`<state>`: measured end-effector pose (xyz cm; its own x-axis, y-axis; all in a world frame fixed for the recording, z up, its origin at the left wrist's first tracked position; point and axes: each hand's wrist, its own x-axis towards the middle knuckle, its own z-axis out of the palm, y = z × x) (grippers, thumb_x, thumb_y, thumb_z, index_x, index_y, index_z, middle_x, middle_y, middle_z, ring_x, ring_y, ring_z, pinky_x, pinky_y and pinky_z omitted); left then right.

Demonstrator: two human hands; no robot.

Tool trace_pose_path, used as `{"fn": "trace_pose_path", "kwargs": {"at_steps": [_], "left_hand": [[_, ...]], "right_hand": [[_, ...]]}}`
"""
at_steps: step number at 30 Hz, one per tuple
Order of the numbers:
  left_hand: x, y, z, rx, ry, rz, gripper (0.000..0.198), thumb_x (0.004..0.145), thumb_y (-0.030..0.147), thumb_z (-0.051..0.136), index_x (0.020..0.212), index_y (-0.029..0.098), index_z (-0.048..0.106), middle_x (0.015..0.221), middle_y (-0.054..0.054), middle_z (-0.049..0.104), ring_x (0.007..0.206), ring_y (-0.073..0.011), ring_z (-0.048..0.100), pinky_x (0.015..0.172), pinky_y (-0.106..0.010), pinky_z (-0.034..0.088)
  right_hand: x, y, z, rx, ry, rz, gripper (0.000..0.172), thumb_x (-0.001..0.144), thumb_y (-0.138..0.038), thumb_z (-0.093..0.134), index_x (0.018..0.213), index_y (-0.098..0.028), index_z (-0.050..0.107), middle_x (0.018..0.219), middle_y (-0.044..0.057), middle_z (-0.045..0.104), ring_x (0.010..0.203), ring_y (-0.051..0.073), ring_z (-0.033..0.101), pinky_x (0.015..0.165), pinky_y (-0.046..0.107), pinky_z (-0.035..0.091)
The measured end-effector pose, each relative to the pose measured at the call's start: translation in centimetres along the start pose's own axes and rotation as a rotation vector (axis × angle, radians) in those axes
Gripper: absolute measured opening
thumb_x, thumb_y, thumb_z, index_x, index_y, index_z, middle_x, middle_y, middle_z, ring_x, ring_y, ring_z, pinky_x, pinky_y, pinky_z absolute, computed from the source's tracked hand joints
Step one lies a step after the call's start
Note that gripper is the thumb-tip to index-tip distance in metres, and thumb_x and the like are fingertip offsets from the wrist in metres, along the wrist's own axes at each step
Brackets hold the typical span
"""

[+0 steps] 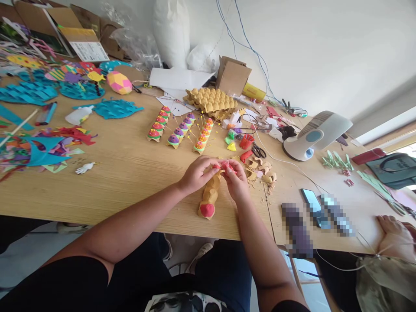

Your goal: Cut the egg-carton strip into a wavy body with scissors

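In the middle of the table my left hand (197,174) is closed in a pinch on a small red piece that looks like modelling clay. Close beside it, my right hand (235,178) is closed around a larger lump of red clay (225,165). Below both hands lies a bare egg-carton strip (212,190), its far end partly hidden by my fingers. A red clay cap (207,210) covers the cup at its near end. Beyond my hands stand three colourful egg-carton strips: one red and green (159,124), one purple (181,130), one orange (203,136).
An egg tray (211,100) lies at the back. To the right are black scissors (259,151), torn carton scraps (264,169), a white fan (315,134) and a phone (313,203). Paper crafts (48,149) fill the left. Another person's hand (393,234) rests at far right.
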<state>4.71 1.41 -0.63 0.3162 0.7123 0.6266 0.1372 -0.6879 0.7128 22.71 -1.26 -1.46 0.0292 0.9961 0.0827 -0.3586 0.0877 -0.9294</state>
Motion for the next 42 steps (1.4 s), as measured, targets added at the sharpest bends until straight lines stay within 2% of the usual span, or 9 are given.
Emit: {"fn": "trace_pose_path", "kwargs": {"at_steps": [6, 12, 15, 19, 23, 27, 31, 36, 42], "left_hand": [[0.1, 0.2, 0.1, 0.006, 0.008, 0.055, 0.02, 0.1, 0.029, 0.059, 0.115, 0.026, 0.07, 0.119, -0.006, 0.074, 0.114, -0.0215, 0.064, 0.102, -0.04, 0.051], [0.1, -0.7, 0.3, -0.036, -0.048, 0.043, 0.014, 0.098, 0.029, 0.063, 0.107, 0.024, 0.071, 0.118, -0.007, 0.074, 0.117, -0.022, 0.062, 0.106, -0.042, 0.05], [0.0, -0.9, 0.3, -0.045, -0.054, 0.058, 0.012, 0.097, 0.028, 0.064, 0.105, 0.024, 0.072, 0.117, -0.007, 0.075, 0.118, -0.0221, 0.063, 0.107, -0.043, 0.05], [0.0, -0.6, 0.3, -0.103, -0.007, 0.105, 0.013, 0.096, 0.024, 0.066, 0.107, 0.024, 0.073, 0.114, -0.007, 0.077, 0.116, -0.0215, 0.068, 0.104, -0.042, 0.053], [0.1, -0.4, 0.2, -0.119, 0.035, 0.136, 0.013, 0.093, 0.022, 0.069, 0.104, 0.023, 0.075, 0.117, -0.007, 0.077, 0.112, -0.0204, 0.071, 0.102, -0.04, 0.055], [0.2, -0.4, 0.0, -0.042, 0.016, 0.154, 0.01, 0.091, 0.022, 0.071, 0.098, 0.024, 0.078, 0.113, -0.007, 0.078, 0.111, -0.0206, 0.071, 0.1, -0.039, 0.055], [0.2, -0.2, -0.2, -0.024, 0.025, 0.167, 0.011, 0.091, 0.021, 0.07, 0.099, 0.023, 0.077, 0.106, -0.006, 0.079, 0.101, -0.0187, 0.074, 0.094, -0.035, 0.058], [0.2, -0.2, -0.4, -0.011, 0.036, 0.197, 0.008, 0.091, 0.022, 0.071, 0.095, 0.021, 0.078, 0.099, -0.007, 0.079, 0.093, -0.0182, 0.074, 0.087, -0.032, 0.06], [0.3, -0.1, -0.6, 0.0, 0.001, 0.193, 0.007, 0.089, 0.024, 0.072, 0.092, 0.021, 0.078, 0.092, -0.005, 0.079, 0.085, -0.017, 0.074, 0.081, -0.03, 0.06]], "right_hand": [[0.0, 0.3, -0.1, -0.039, -0.007, -0.035, 0.03, 0.081, -0.039, 0.079, 0.107, -0.03, 0.067, 0.108, -0.001, 0.07, 0.097, 0.015, 0.067, 0.088, 0.028, 0.056], [-0.1, 0.3, -0.2, -0.074, -0.079, -0.056, 0.029, 0.083, -0.042, 0.078, 0.105, -0.029, 0.064, 0.11, 0.0, 0.07, 0.101, 0.016, 0.066, 0.097, 0.033, 0.055], [-0.1, 0.1, -0.3, -0.138, -0.111, -0.037, 0.031, 0.083, -0.042, 0.079, 0.107, -0.03, 0.065, 0.109, 0.0, 0.07, 0.098, 0.016, 0.066, 0.092, 0.033, 0.056], [0.0, -0.1, -0.5, -0.245, -0.04, -0.072, 0.03, 0.083, -0.044, 0.078, 0.106, -0.027, 0.068, 0.102, 0.001, 0.071, 0.092, 0.017, 0.066, 0.087, 0.031, 0.057], [0.1, -0.1, -0.4, -0.19, 0.02, -0.106, 0.021, 0.086, -0.043, 0.074, 0.099, -0.027, 0.07, 0.102, 0.001, 0.072, 0.092, 0.015, 0.067, 0.085, 0.029, 0.056], [0.1, -0.1, -0.3, -0.07, -0.01, -0.069, 0.024, 0.083, -0.045, 0.077, 0.097, -0.028, 0.069, 0.108, 0.001, 0.073, 0.091, 0.015, 0.068, 0.083, 0.029, 0.058], [0.1, -0.2, 0.0, -0.024, -0.02, -0.043, 0.029, 0.079, -0.048, 0.081, 0.095, -0.028, 0.068, 0.101, 0.0, 0.072, 0.089, 0.014, 0.068, 0.086, 0.031, 0.059], [0.1, -0.2, -0.1, -0.06, -0.038, -0.02, 0.031, 0.078, -0.048, 0.081, 0.096, -0.027, 0.069, 0.098, -0.001, 0.071, 0.088, 0.014, 0.068, 0.088, 0.032, 0.06], [0.1, 0.1, -0.6, -0.156, -0.084, -0.035, 0.028, 0.083, -0.049, 0.077, 0.097, -0.026, 0.069, 0.098, 0.001, 0.072, 0.087, 0.015, 0.068, 0.081, 0.029, 0.059]]}}
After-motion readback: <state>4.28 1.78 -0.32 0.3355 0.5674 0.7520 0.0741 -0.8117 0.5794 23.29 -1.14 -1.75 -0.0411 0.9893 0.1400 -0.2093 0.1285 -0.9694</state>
